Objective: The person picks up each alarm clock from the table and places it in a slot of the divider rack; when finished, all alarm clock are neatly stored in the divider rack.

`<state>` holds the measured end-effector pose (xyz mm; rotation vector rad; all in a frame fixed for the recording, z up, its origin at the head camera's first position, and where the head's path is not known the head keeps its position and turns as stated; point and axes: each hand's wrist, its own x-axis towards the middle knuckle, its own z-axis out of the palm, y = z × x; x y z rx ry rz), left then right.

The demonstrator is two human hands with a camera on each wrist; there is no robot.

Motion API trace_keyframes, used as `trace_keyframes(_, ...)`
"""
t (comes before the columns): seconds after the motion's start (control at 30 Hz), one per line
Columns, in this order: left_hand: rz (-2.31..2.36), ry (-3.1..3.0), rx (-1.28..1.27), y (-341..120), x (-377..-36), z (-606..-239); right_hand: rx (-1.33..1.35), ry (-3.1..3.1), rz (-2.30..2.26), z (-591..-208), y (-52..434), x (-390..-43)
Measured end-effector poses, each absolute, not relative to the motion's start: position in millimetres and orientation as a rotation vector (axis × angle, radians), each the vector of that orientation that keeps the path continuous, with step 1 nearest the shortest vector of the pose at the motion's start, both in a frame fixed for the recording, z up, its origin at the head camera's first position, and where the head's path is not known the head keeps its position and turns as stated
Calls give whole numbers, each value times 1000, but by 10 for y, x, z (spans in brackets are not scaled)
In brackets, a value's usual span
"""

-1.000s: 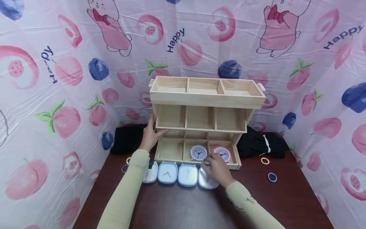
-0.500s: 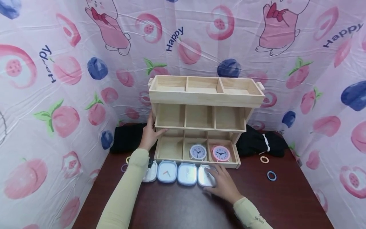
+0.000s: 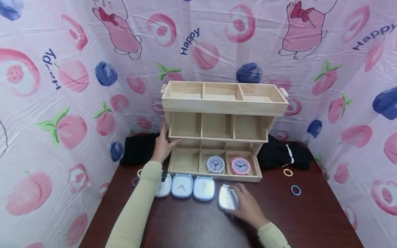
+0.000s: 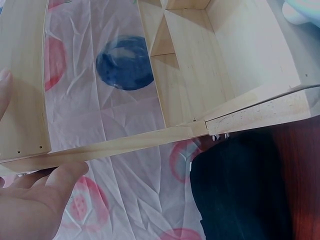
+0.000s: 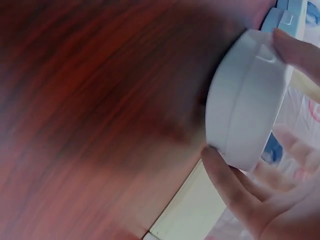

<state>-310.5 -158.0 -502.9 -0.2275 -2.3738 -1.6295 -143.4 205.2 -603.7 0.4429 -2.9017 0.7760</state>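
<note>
In the head view, my left hand holds the left side of a three-tier wooden organizer, thumb in front. The left wrist view shows the fingers against the outer side of its wooden strut. My right hand pinches a white square clock by its edges. Up close, this clock is tilted between thumb and fingers, near the dark wood table. A light-blue clock, another light-blue clock and a white one, partly behind the left sleeve, lie in a row.
In the bottom tier sit a round white clock and a round pink clock. Black cloth lies beside the organizer. Two rings, one beige and one blue, lie on the right of the table.
My right hand has moved away from the pink clock, toward the front, and taken hold of the white square clock, shifting it right and forward out of the row. The left hand stays put.
</note>
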Motion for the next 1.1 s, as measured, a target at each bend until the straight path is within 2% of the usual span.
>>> trace_keyframes(0.43, -1620, -2369, -243, -1533, -3143, -5032, 315, -2913, 928, -6022, 2218, -1324)
trace_keyframes(0.7, -1640, -2349, -257, -1516, -3152, -5035, 340, -2721, 945, -5948, 2232, -1315)
trace_keyframes(0.9, -1607, -2377, -239, -1535, -3132, -5023, 414, -2644, 974, -5727, 2057, -1536)
trace_keyframes(1.1, -1613, -2375, -224, -1564, -3104, -5025, 515, -2658, 1064, -5493, 1628, -1909)
